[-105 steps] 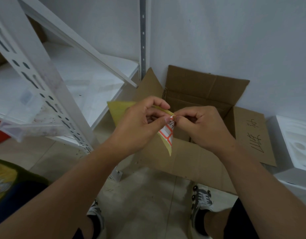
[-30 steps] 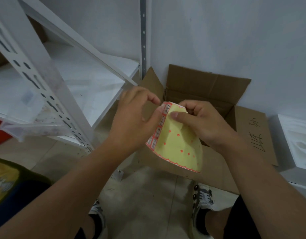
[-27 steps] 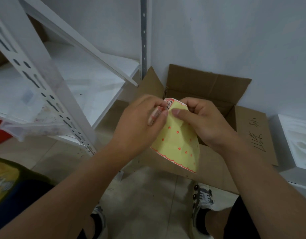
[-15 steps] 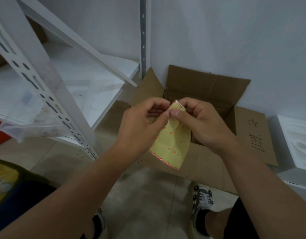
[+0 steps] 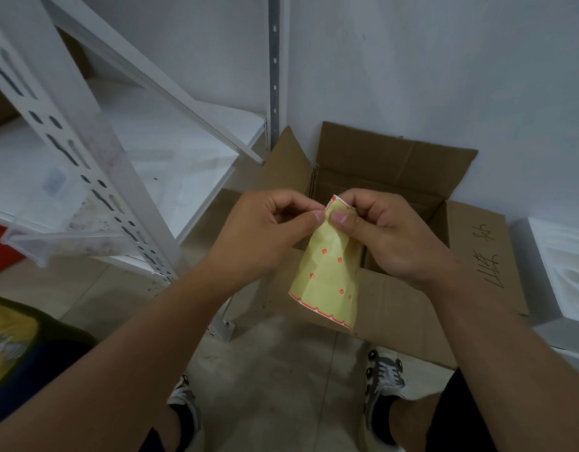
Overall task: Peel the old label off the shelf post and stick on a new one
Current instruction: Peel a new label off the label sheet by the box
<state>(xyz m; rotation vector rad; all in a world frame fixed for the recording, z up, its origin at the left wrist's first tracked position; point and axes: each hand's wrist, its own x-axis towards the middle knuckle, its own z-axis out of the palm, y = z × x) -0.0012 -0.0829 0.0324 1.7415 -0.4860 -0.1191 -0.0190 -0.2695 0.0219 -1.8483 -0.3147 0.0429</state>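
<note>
A yellow label sheet with small red marks and a red scalloped lower edge hangs crumpled in front of me. My left hand and my right hand both pinch its top corner, thumbs close together, where a red-and-white label edge shows. The white slotted shelf post slants down at the left, apart from both hands. Its face shows smudged residue. Which side of the sheet carries labels is hidden.
An open cardboard box stands on the floor behind the sheet, by the wall. White shelf boards lie at the left, a second upright at the back. White foam packing sits at the right. My shoes are below.
The sheet was turned from its label side to its yellow backing side. It then folded narrower, and both hands closed in on its top corner.
</note>
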